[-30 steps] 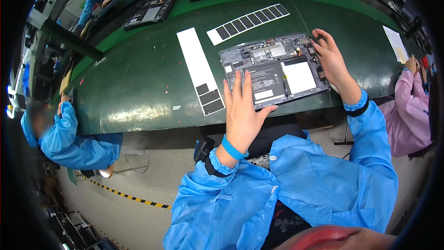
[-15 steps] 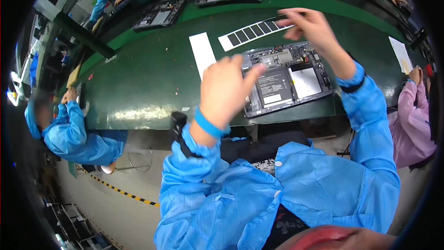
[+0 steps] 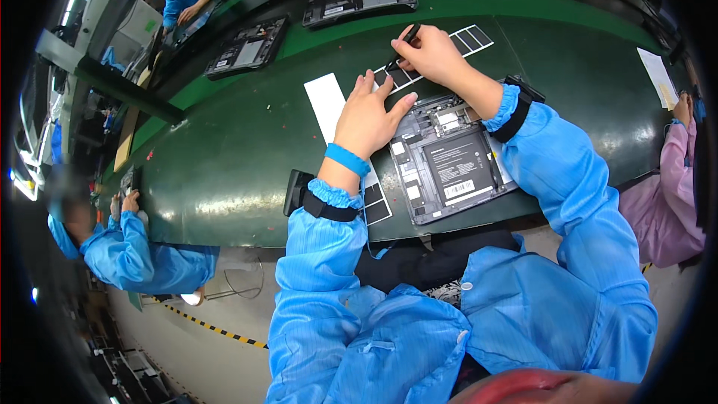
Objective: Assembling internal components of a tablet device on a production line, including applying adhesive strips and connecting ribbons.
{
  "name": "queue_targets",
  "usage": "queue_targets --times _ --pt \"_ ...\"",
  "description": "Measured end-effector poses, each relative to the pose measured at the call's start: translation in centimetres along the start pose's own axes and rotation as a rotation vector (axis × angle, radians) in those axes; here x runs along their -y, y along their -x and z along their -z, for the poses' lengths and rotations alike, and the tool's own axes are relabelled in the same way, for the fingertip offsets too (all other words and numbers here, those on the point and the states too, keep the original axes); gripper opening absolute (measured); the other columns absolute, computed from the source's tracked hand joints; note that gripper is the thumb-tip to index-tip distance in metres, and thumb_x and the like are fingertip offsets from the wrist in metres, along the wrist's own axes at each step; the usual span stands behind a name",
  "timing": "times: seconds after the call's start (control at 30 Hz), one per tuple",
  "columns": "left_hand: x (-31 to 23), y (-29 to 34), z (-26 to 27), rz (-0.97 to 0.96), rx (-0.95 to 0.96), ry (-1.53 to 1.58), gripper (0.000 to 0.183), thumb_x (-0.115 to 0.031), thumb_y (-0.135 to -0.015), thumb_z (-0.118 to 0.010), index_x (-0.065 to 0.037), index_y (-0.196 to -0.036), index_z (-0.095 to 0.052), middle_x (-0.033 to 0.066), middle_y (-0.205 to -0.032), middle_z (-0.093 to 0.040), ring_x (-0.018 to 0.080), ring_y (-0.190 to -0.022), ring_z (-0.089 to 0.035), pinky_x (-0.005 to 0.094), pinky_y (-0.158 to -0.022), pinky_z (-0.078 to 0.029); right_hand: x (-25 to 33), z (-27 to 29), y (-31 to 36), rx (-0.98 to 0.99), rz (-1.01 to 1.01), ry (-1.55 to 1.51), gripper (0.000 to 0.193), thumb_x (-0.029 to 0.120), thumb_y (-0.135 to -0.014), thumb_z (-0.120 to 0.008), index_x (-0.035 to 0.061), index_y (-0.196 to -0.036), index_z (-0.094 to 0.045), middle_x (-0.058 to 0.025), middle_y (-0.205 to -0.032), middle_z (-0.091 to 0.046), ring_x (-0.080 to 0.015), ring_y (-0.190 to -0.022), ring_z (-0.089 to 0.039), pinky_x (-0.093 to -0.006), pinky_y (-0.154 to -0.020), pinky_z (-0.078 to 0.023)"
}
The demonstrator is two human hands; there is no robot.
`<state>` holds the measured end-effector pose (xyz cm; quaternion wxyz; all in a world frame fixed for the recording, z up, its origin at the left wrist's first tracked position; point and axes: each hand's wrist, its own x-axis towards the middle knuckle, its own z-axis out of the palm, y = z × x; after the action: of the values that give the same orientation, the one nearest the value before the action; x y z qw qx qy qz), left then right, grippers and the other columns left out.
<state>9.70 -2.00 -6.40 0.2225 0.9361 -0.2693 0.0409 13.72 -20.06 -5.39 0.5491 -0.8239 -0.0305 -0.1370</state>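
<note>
My right hand (image 3: 436,54) pinches a slim black tweezers-like tool (image 3: 410,34) over a white strip with black rectangular pieces (image 3: 470,41); the tip points down at the strip's left part. Beside it, my left hand (image 3: 363,118) is open, fingers apart, its fingertips at the strip's left end. Whether they press on it I cannot tell. Directly below the strip lies an opened laptop base (image 3: 408,193) with a black battery (image 3: 455,161) exposed. My right forearm covers its right part. Another sheet of black rectangles (image 3: 379,212) shows partly under my left wrist.
A blank white sheet (image 3: 323,97) lies left of my left hand. Two more opened laptop bases (image 3: 250,49) (image 3: 360,1) rest at the back. Co-workers in blue sit at left (image 3: 142,247) and far left (image 3: 187,0); one in pink (image 3: 651,209) is at right, near a paper (image 3: 658,75).
My right hand has come down and left onto the strip, where the black tool now shows. The left hand has moved from above the laptop to the strip's left end. The view has shifted slightly.
</note>
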Motion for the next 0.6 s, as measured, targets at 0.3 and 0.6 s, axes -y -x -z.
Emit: queue_targets --times 0.3,0.6 --pt "0.27 -0.18 -0.23 -0.028 -0.041 0.041 0.062 -0.052 -0.090 -0.057 -0.003 -0.128 -0.059 0.0338 -0.141 -0.040 0.0445 -0.135 -0.035 0.0429 -0.109 -0.035 -0.02 0.29 -0.33 -0.001 0.059 0.154 0.027 0.026 -0.087 -0.065 -0.0008 -0.086 -0.070 -0.0120 -0.070 -0.070 -0.0225 -0.065 -0.071 -0.0326 -0.063 -0.054" --pt "0.33 -0.09 -0.29 -0.022 -0.070 0.035 0.065 -0.053 -0.090 -0.057 -0.002 -0.130 -0.057 0.0315 -0.140 -0.043 0.0428 -0.136 -0.036 0.0421 -0.109 -0.036 0.44 0.09 -0.20 0.049 0.050 0.199 0.026 0.021 -0.088 -0.067 -0.0051 -0.091 -0.066 -0.0135 -0.076 -0.070 -0.0180 -0.071 -0.072 -0.0271 -0.063 -0.057"
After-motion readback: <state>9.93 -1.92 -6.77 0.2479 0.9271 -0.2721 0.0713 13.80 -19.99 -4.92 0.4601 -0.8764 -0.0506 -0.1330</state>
